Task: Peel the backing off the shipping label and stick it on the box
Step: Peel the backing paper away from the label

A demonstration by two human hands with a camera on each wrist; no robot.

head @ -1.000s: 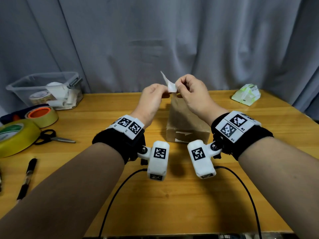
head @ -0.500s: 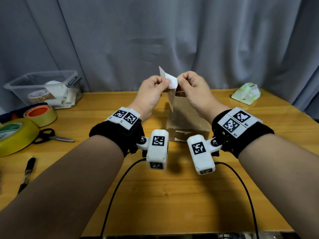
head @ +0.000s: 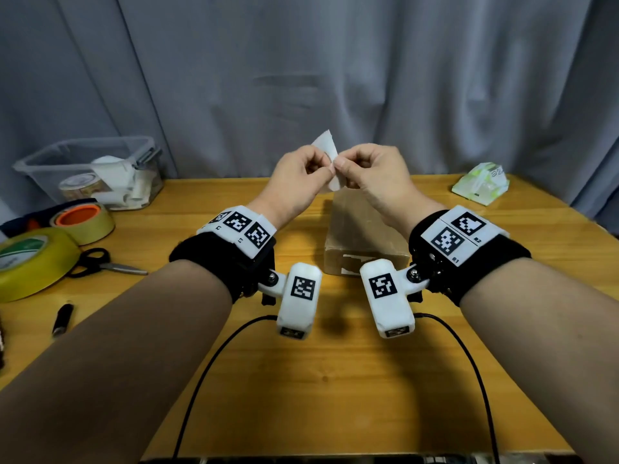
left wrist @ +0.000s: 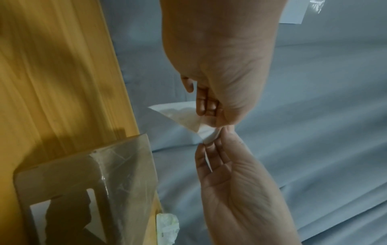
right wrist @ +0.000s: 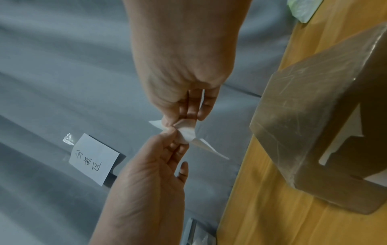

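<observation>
Item: your left hand, raised above the far table edge, thumb and fingertips pinched on a small white paper shipping label. Item: your right hand, facing it, fingertips nearly touching the left's, pinched on the same label from the other side. The label is held in the air between both hands, above and behind the box, one corner sticking up.

Left wrist view: your left hand enters from below and your right hand from above; the label shows as two thin white layers spread in a wedge at the pinch. Which layer is backing cannot be told. Right wrist view: your right hand is now below and your left hand above, with the label curled at the fingertips, a detail the head view hides.

Item: brown cardboard box with glossy clear tape, flat on the wooden table, just beneath the hands, a torn white patch on its near face.

Item, right wrist view only: white handwritten note taped to the grey curtain.

Item, head view only, left side: clear plastic bin, orange-cored tape roll, yellow tape roll, black-handled scissors, black marker. Far right: green-and-white packet.
</observation>
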